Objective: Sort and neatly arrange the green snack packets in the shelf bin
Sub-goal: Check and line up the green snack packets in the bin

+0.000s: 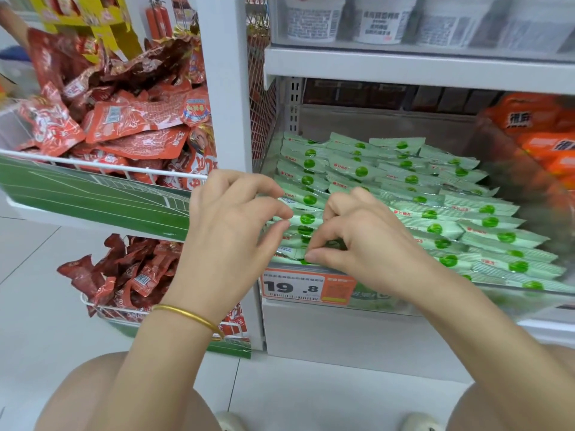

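Several pale green snack packets with a green dot fill a clear shelf bin, lying in overlapping rows. My left hand, with a gold bangle on its wrist, hovers at the bin's front left corner with curled fingers, the fingertips at the ends of the front-left packets. My right hand is beside it, its fingers curled down onto the same stack, thumb at the bin's front edge. Whether either hand truly pinches a packet is hidden by the fingers.
An orange price tag reading 19.8 hangs on the bin's front. Red snack packets fill wire baskets on the left rack. Orange packets sit in the bin to the right. White tubs stand on the shelf above. My knees are below.
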